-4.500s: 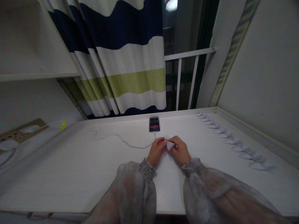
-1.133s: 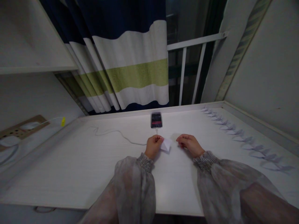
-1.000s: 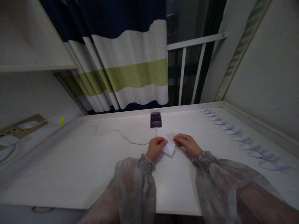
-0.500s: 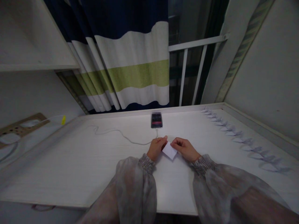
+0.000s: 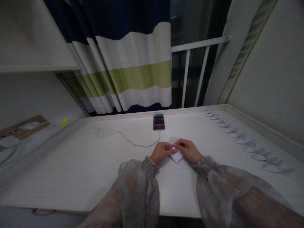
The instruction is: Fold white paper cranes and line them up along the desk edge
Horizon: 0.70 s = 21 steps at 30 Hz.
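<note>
A small folded piece of white paper [image 5: 177, 156], roughly diamond-shaped, is held just over the white tabletop [image 5: 99, 172]. My left hand [image 5: 162, 152] grips its left side, the thumb lying across the paper's face. At the upper right edge, my right hand [image 5: 188, 150] pinches the same paper between thumb and fingers. The fingertips of both hands nearly meet at its top corner. Parts of the paper are hidden under the fingers.
Several folded paper figures [image 5: 241, 139] stand in a slanting row along the right side. Beyond my hands lies a dark, blurred-out device [image 5: 159, 122] with a white cable [image 5: 133, 144] running left. A power strip [image 5: 20, 131] is at far left; a striped curtain [image 5: 140, 72] hangs behind.
My left hand has shifted slightly right, and its thumb has come down across the paper. My right hand stays on the paper's upper edge.
</note>
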### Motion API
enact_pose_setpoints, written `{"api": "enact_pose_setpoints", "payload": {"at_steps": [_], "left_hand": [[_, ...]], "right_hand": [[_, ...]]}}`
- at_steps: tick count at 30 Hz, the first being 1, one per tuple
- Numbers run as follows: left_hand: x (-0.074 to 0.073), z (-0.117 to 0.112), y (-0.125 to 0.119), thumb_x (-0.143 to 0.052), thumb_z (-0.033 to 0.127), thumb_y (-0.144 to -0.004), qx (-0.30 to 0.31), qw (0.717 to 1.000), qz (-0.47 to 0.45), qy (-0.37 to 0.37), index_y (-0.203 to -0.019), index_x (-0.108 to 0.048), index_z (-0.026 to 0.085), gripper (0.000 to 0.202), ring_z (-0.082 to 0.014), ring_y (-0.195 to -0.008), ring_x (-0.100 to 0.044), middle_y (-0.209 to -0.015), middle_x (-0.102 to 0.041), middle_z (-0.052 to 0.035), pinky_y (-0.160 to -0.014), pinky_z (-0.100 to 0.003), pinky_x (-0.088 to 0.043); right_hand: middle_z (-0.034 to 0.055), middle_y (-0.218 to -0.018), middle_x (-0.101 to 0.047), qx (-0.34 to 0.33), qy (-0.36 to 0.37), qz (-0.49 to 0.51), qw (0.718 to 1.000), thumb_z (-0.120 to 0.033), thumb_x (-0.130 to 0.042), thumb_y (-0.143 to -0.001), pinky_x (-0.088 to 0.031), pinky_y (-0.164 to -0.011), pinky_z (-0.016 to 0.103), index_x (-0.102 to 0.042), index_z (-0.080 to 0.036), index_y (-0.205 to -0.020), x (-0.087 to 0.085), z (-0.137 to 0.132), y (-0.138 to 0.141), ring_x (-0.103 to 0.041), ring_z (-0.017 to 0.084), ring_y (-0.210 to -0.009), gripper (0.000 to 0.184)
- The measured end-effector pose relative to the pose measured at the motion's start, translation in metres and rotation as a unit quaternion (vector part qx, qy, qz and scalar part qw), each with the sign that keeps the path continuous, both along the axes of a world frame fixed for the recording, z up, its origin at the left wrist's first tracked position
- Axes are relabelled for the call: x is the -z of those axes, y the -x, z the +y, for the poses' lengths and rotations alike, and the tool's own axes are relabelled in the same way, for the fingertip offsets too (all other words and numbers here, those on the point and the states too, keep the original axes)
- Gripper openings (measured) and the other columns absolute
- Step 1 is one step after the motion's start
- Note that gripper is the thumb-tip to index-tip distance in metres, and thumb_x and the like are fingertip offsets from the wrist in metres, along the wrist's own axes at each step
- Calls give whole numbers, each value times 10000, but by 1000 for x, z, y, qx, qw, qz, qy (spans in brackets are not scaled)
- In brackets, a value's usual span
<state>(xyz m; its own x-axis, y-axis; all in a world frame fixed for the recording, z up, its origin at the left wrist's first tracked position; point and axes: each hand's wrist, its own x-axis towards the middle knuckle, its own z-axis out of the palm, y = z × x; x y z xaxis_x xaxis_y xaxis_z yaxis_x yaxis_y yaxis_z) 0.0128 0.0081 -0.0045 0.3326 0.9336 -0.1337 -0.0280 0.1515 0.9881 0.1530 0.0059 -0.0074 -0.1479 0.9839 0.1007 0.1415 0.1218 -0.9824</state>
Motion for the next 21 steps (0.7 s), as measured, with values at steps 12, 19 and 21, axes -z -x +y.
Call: {"api": "enact_pose_setpoints", "payload": {"at_steps": [12, 19, 21], "left_hand": [[6, 8, 3, -696, 47, -382, 62, 996, 50, -44, -716, -531, 116, 379, -96, -573, -530, -658, -587, 9, -557, -222, -401], [2, 1, 3, -675, 97, -444, 84, 994, 71, -23, -679, -514, 111, 285, -74, -505, -496, -559, -544, 41, -509, -195, -367], [2, 1, 3, -690, 99, -426, 90, 993, 76, -20, -677, -510, 112, 309, -72, -497, -493, -555, -544, 42, -486, -186, -354]], "right_hand": [[-26, -529, -493, 43, -12, -20, 999, -385, -557, -618, -330, -474, 236, -523, -159, -577, 1, 1, -1, -419, 101, -497, 232], [-40, -519, -468, 62, -24, 5, 998, -390, -558, -633, -322, -464, 224, -512, -155, -590, 2, 3, -2, -409, 89, -488, 243], [-38, -526, -472, 58, -26, 9, 998, -387, -563, -636, -328, -472, 225, -511, -152, -593, 2, 3, -2, -415, 89, -495, 245]]}}
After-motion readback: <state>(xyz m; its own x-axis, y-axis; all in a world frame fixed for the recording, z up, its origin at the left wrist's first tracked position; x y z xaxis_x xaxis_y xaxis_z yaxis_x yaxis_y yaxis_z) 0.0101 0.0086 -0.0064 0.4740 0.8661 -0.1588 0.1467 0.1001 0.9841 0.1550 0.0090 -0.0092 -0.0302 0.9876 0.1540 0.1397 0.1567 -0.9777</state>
